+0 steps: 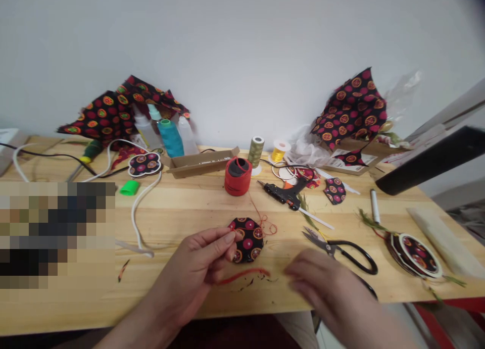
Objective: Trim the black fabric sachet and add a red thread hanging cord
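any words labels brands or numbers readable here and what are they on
Nothing can be read. The printed paper on the cardboard box at the right is too small and blurred to read, and so is the top of the olive thread spool.

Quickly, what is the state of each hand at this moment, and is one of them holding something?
Left hand: closed, pinching a round black patterned fabric piece.
Right hand: open, blurred, apparently holding nothing.
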Demonstrator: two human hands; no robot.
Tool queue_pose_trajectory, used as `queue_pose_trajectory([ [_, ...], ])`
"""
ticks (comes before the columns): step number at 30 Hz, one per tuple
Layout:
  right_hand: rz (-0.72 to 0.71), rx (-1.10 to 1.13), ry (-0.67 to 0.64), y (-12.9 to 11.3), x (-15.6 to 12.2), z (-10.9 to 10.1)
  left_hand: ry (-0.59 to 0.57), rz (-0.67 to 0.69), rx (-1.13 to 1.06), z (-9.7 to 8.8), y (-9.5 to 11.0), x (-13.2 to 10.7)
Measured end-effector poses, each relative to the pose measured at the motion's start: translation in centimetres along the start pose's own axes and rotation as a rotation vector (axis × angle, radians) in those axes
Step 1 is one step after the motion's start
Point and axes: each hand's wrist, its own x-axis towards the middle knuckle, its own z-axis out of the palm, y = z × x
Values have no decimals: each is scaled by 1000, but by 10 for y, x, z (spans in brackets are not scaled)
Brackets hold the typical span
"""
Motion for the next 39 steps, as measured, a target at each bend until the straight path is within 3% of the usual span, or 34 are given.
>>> queue_pose_trajectory([
  [3,237,-327,151,40,-24,-9,-33,10,9,-1,-1,1],
  [7,377,-435,104,72,-43,-4,-35,8,24,1,-3,2],
  [13,456,-486,126,75,-42,4,-16,-2,26,1,-6,3],
  [20,471,-422,117,78,-47,-5,-4,6,53,-1,-7,2],
  [26,358,-116,162,49,-45,-22,2,11,44,0,-6,-1],
  [30,211,232,77,13,-29,-22,-12,18,69,3,-7,-1],
  [33,109,338,22,-6,-15,-17,-15,30,96,3,-8,-2],
  [39,223,385,-200,-15,4,-11,-2,67,155,3,-5,-7],
])
